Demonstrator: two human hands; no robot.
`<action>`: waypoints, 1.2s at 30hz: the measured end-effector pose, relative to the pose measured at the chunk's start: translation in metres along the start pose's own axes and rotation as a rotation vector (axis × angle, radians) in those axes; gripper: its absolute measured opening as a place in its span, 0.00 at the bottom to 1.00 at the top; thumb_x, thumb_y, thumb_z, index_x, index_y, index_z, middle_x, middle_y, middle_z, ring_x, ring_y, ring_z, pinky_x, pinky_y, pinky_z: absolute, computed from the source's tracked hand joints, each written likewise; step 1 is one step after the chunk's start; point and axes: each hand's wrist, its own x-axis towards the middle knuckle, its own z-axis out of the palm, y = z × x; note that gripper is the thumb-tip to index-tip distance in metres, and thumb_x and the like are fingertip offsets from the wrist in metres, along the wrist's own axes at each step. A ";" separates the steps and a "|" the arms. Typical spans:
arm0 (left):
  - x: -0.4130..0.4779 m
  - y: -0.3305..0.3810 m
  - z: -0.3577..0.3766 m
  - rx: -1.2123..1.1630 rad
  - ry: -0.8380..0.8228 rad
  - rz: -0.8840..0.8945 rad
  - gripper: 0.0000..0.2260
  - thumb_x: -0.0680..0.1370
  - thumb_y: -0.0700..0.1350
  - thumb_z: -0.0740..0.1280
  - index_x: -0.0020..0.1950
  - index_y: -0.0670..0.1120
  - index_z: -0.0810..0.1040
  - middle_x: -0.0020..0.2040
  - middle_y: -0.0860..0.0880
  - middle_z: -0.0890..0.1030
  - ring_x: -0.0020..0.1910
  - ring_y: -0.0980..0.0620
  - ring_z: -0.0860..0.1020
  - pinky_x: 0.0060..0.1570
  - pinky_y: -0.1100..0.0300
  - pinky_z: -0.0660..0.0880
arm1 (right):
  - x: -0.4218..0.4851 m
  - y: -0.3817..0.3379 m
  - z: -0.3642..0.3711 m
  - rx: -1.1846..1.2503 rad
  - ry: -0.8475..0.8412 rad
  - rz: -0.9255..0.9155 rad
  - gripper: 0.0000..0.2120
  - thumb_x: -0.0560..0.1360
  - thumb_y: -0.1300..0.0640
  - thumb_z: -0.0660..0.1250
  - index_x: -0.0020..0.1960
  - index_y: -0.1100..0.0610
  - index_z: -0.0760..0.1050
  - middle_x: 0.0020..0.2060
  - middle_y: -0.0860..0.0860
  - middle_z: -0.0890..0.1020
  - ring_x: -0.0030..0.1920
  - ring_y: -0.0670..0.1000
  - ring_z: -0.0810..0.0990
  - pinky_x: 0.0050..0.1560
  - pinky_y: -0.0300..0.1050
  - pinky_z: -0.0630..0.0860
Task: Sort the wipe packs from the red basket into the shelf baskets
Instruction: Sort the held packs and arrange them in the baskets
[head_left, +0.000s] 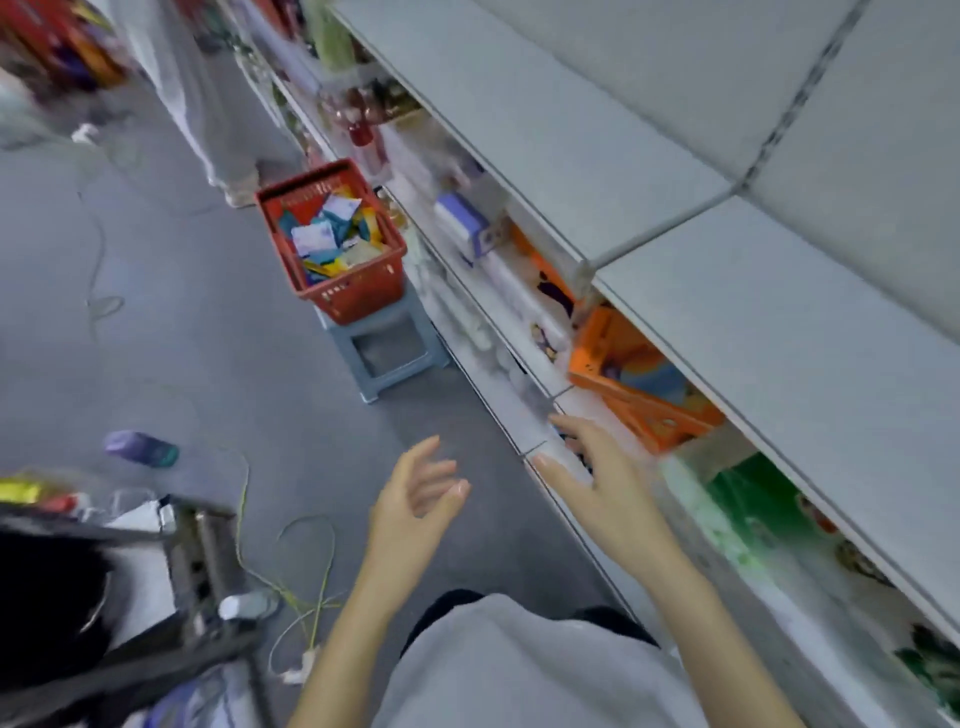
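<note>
The colourful flat wipe packs (322, 236) lie heaped in the red slotted plastic basket (358, 296). It stands on a small grey plastic stool (382, 353), well ahead of the fingers of both hands and beside the white metal shelf unit (535, 364). The left hand (415, 499) hangs over the grey floor (208, 338), fingers loosely apart and holding nothing; the right hand (602, 473) is spread and empty at the shelf's front edge, the tilted orange plastic shelf basket (644, 410) just beyond its fingertips, and the blur hides whether they touch the edge.
</note>
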 end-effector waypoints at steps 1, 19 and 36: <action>0.009 -0.009 -0.017 -0.020 0.052 -0.030 0.18 0.75 0.37 0.70 0.61 0.53 0.73 0.53 0.48 0.81 0.47 0.56 0.81 0.45 0.73 0.74 | 0.015 -0.005 0.014 -0.018 -0.022 0.012 0.14 0.73 0.46 0.68 0.56 0.36 0.69 0.56 0.35 0.75 0.58 0.40 0.74 0.58 0.36 0.70; 0.270 -0.032 -0.164 -0.184 0.530 -0.306 0.14 0.75 0.37 0.69 0.58 0.51 0.74 0.51 0.47 0.82 0.45 0.60 0.79 0.45 0.68 0.74 | 0.377 -0.071 0.165 -0.241 -0.394 -0.028 0.23 0.74 0.42 0.65 0.67 0.41 0.66 0.64 0.42 0.71 0.56 0.42 0.74 0.55 0.39 0.69; 0.522 -0.001 -0.289 -0.214 0.314 -0.442 0.11 0.77 0.42 0.67 0.57 0.54 0.74 0.50 0.51 0.81 0.49 0.59 0.79 0.52 0.59 0.76 | 0.621 -0.134 0.290 0.018 -0.275 0.377 0.15 0.77 0.53 0.66 0.62 0.56 0.72 0.54 0.54 0.79 0.54 0.51 0.79 0.54 0.47 0.76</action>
